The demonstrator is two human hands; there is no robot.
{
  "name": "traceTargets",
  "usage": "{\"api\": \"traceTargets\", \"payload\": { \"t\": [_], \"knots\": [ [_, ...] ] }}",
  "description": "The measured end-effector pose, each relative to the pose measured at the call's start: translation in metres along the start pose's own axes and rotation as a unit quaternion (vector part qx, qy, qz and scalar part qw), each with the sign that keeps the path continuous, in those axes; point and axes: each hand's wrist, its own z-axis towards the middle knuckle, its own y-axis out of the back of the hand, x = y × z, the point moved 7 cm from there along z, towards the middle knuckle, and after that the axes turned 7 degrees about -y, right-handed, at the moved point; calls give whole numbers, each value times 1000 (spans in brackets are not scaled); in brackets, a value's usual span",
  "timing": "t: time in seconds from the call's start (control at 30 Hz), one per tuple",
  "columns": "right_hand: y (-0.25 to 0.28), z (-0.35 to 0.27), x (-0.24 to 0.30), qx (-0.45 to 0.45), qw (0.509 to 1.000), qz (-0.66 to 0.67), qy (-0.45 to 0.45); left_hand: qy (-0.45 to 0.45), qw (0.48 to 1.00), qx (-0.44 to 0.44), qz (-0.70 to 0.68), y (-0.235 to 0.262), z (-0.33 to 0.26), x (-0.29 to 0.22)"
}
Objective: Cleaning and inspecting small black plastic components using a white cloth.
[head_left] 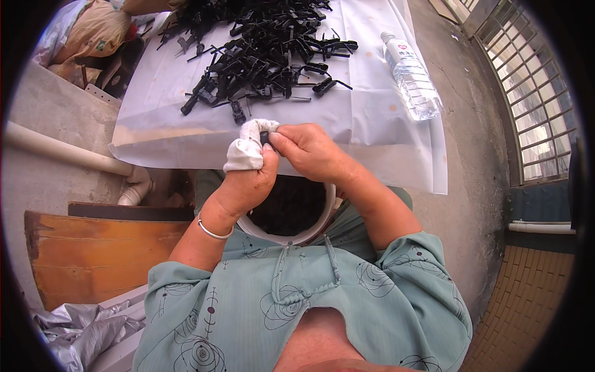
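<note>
My left hand (253,180), its fingers covered by a white cloth (243,154), is closed on a small black plastic part (265,137) at the near edge of the table. From the right, my right hand (310,149) pinches the same part between thumb and bent fingers. Most of the part is hidden by the hands and cloth. Just beyond them lies a heap of black plastic parts (260,56) with thin stems, one loose piece (238,113) closest to the cloth. Below my wrists, a white bucket (325,217) between my legs holds a dark mass.
White plastic sheeting (372,146) covers the table and hangs over its front. A clear water bottle (412,77) lies or stands at its right side. To the left are a pipe (68,149), a wooden board (105,254) and sacks (93,31). A barred window (533,93) is at right.
</note>
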Motion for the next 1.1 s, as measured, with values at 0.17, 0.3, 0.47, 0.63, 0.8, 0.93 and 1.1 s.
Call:
{"api": "traceTargets", "payload": {
  "t": [0.17, 0.3, 0.47, 0.63, 0.8, 0.93, 1.1],
  "knots": [
    [45, 11, 7, -225, 880, -415, 59, -158, 966, 82, 190, -1, 6, -15],
    [40, 18, -8, -199, 852, -480, 69, -59, 996, -31, 60, 8, 11, -1],
    [19, -15, 17, -139, 849, -477, 179, -79, 991, -47, 98, 3, 26, -1],
    [15, -30, 29, -107, 878, -384, 266, 85, 994, 66, 19, -13, 29, 7],
    [35, -18, 17, -193, 965, -118, 135, 175, 939, 65, -288, -27, 15, 14],
    [35, -8, -4, -158, 986, 18, 39, 135, 930, 27, -341, -29, 15, 5],
    [35, -12, 4, -106, 992, -4, 74, 123, 964, -11, -233, -24, 16, 5]
  ]
}}
